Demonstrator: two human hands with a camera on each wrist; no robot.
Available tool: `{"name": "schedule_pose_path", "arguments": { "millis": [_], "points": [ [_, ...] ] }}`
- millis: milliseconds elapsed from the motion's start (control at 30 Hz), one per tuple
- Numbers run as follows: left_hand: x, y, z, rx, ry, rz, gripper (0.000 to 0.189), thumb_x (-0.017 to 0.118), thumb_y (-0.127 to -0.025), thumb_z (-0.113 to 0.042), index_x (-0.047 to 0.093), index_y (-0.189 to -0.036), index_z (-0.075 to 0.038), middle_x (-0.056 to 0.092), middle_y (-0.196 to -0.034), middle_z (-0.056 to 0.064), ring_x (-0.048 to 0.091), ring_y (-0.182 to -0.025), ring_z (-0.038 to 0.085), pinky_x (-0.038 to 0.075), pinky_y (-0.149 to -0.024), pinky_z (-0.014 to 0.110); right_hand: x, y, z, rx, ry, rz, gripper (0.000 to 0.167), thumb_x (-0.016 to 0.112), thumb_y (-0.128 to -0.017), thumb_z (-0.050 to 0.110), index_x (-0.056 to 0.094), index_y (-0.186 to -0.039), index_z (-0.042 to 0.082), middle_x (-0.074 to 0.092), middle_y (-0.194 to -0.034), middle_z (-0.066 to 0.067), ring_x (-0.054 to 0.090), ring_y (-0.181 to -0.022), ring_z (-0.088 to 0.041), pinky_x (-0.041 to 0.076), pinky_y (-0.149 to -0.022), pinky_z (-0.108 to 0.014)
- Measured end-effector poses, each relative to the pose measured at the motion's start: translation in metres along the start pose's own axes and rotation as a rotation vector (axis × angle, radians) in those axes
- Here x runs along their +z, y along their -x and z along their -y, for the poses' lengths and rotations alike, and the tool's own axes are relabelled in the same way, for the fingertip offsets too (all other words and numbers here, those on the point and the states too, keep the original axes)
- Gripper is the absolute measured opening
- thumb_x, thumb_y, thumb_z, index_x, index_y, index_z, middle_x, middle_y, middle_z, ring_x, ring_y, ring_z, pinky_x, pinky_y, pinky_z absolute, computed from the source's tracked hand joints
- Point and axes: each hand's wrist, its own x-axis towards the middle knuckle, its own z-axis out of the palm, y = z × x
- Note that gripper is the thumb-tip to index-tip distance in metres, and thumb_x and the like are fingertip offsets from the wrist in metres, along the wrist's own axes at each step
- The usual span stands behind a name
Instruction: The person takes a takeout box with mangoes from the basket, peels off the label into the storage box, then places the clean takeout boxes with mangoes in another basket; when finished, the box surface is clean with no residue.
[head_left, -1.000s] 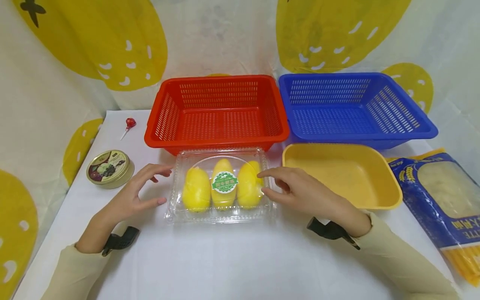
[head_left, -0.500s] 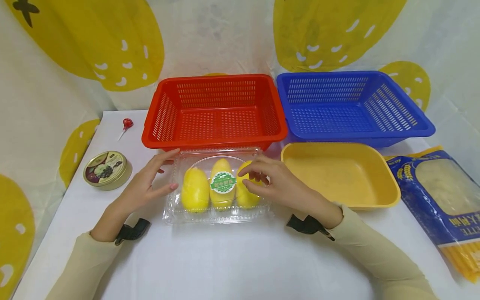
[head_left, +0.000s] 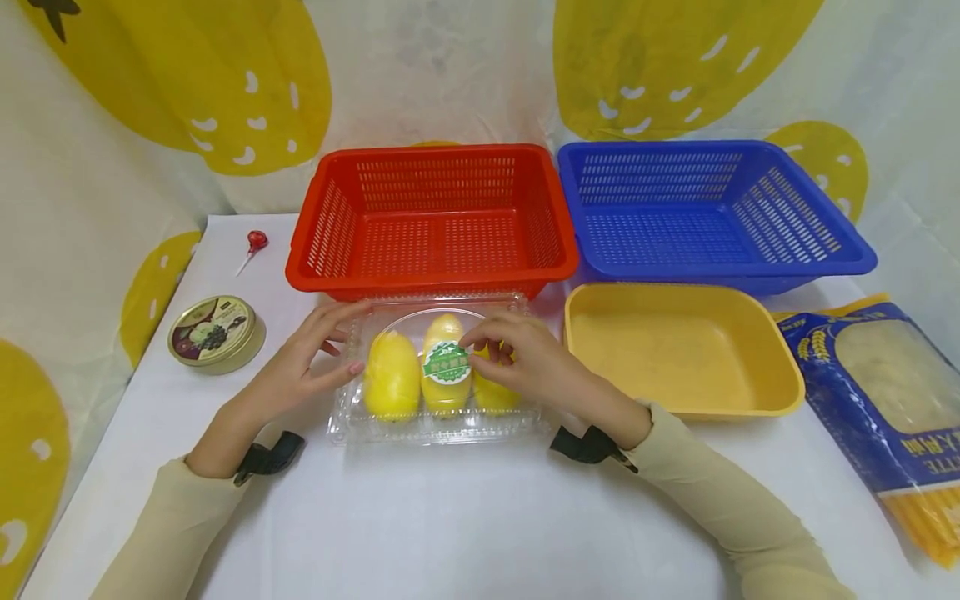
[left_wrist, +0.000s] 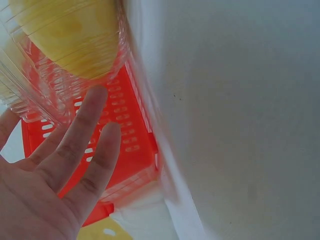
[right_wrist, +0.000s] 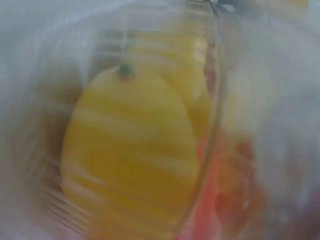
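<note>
- Seemingly placed for steadying, my left grip (head_left: 294, 365) lies open at the clear fruit box's (head_left: 435, 432) left edge.
- Right grip (head_left: 528, 357) by the sticker (head_left: 447, 363); pinching or not, I can't tell.
- Box sits before red basket (head_left: 431, 284).

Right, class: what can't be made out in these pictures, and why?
Head view: much of the rightmost fruit, hidden by the right grip.
Head view: fine print on the round tin, too small.
Head view: part of the blue bag, cut off by the right edge.
Right wrist view: surface detail of the yellow fruit, blurred.
</note>
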Motion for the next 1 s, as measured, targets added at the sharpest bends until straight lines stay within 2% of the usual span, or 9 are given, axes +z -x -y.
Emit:
{"name": "schedule_pose_path", "arguments": {
  "millis": [233,433,600,733,900,1000],
  "points": [
    [0.001,0.000,-0.001,-0.016,0.029,0.008,0.076,0.070,-0.087,-0.016,0.032,-0.152,-0.022,0.036,-0.148,0.005,0.054,-0.110,0.024,0.051,-0.085,0.032,0.005,0.000,0.004,0.094,0.068,0.027,0.024,0.070,-0.089,0.009,0.071,-0.112,0.001,0.060,-0.093,-0.008,0.051,-0.072,-0.014,0.046,-0.062,-0.022],
    [0.001,0.000,-0.001,-0.013,0.033,0.007,0.077,0.070,-0.086,-0.014,0.032,-0.152,-0.023,0.036,-0.148,0.005,0.055,-0.108,0.024,0.052,-0.085,0.032,0.009,0.000,0.007,0.128,0.138,0.031,0.024,0.069,-0.089,0.013,0.071,-0.112,0.005,0.060,-0.094,-0.007,0.053,-0.079,-0.016,0.045,-0.067,-0.025],
    [0.000,0.001,0.000,-0.011,0.036,0.004,0.077,0.070,-0.086,-0.013,0.032,-0.152,-0.023,0.036,-0.147,0.005,0.057,-0.107,0.024,0.052,-0.084,0.032,0.009,-0.002,0.007,0.129,0.124,0.028,0.018,0.069,-0.089,0.012,0.073,-0.106,0.008,0.061,-0.092,-0.003,0.053,-0.077,-0.016,0.043,-0.064,-0.025],
    [0.000,0.001,0.000,-0.012,0.042,0.007,0.077,0.069,-0.086,-0.013,0.032,-0.152,-0.023,0.036,-0.147,0.005,0.056,-0.107,0.025,0.052,-0.084,0.033,0.009,-0.002,0.008,0.160,0.093,0.024,0.014,0.070,-0.088,0.012,0.073,-0.101,0.009,0.061,-0.093,-0.004,0.050,-0.072,-0.014,0.040,-0.062,-0.024],
    [0.000,0.000,0.000,-0.017,0.043,0.014,0.076,0.069,-0.087,-0.014,0.031,-0.152,-0.023,0.035,-0.147,0.005,0.056,-0.107,0.025,0.052,-0.085,0.035,0.011,-0.003,0.009,0.207,0.103,-0.006,0.022,0.073,-0.087,0.016,0.072,-0.106,0.005,0.059,-0.092,-0.010,0.050,-0.073,-0.015,0.040,-0.066,-0.026],
    [-0.001,0.001,-0.001,-0.021,0.047,0.018,0.076,0.068,-0.087,-0.014,0.031,-0.153,-0.023,0.035,-0.147,0.005,0.057,-0.107,0.026,0.052,-0.085,0.036,0.011,-0.005,0.009,0.206,0.106,-0.005,0.020,0.074,-0.087,0.016,0.073,-0.104,0.005,0.058,-0.088,-0.009,0.050,-0.072,-0.015,0.040,-0.065,-0.026]
  ]
}}
